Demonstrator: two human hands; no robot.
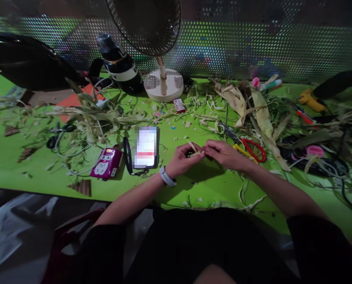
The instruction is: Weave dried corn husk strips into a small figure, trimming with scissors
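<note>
Pale strip [192, 146] sits in your left hand [184, 161], pinched over the worktop [45, 177]; visible length slants leftward, away from you. Right hand [221, 153] meets the left's fingertips, fingers bunched; can't tell if it's gripping. Left is nearer the strip.

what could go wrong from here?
1. The pale strip in the left hand is thin; it might tear or slip.
2. Red-handled scissors lie close to the right hand; a sideways shift could knock them.
3. Dry husks litter the table; a dropped strip could get lost among them.
</note>
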